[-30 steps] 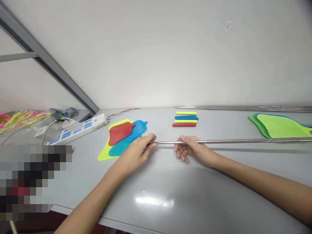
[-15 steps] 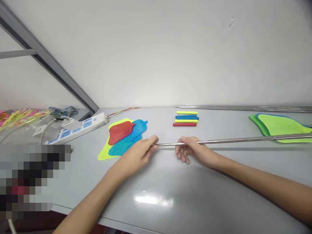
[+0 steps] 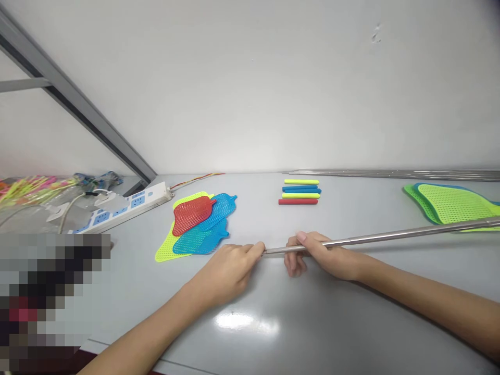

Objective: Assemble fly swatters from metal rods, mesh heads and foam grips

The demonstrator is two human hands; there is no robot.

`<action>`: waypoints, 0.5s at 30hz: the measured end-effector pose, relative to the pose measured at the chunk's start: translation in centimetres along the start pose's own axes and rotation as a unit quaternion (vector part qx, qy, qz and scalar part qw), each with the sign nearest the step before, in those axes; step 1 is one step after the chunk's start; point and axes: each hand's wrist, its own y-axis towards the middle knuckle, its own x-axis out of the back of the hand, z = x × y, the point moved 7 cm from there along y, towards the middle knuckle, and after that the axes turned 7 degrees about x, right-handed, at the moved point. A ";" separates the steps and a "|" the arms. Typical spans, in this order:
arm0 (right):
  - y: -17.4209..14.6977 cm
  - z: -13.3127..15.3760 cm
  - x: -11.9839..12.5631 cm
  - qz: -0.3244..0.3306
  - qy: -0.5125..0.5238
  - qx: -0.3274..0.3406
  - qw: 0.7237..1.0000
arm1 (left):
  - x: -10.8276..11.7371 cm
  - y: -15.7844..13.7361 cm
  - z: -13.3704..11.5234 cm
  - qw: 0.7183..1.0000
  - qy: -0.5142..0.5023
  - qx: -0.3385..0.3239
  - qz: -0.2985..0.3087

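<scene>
A thin metal telescopic rod (image 3: 375, 238) slants across the right half of the view, above the grey tabletop. My left hand (image 3: 236, 265) pinches its narrow left end. Closer to the thicker sections, my right hand (image 3: 312, 255) has thumb and fingers closed round the rod. To the left of my left hand lie mesh fly swatter heads (image 3: 193, 214) in red, blue and yellow-green. Beyond my right hand sit several short coloured plastic handles (image 3: 300, 190) in yellow, blue and red. The rod's right end runs out of the frame.
More metal rods (image 3: 390, 173) lie along the wall. Green and blue swatter heads (image 3: 449, 204) rest at the right, partly behind the rod. A white power strip (image 3: 127, 208) with plugs stands at the left, near bagged colourful sticks (image 3: 37, 188).
Both hands have come slightly nearer with the rod, and my left hand has shifted right, closer to my right hand. The right hand's fingers have curled in more.
</scene>
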 end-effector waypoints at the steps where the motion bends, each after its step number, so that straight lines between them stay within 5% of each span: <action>1: 0.0 -0.1 0.0 0.000 -0.003 -0.004 1.000 | -0.1 0.0 -0.1 1.000 -0.006 -0.005 0.000; 15: -0.3 0.6 -2.0 0.017 0.081 -0.020 0.996 | -0.5 -0.4 -0.4 0.998 -0.054 -0.036 -0.006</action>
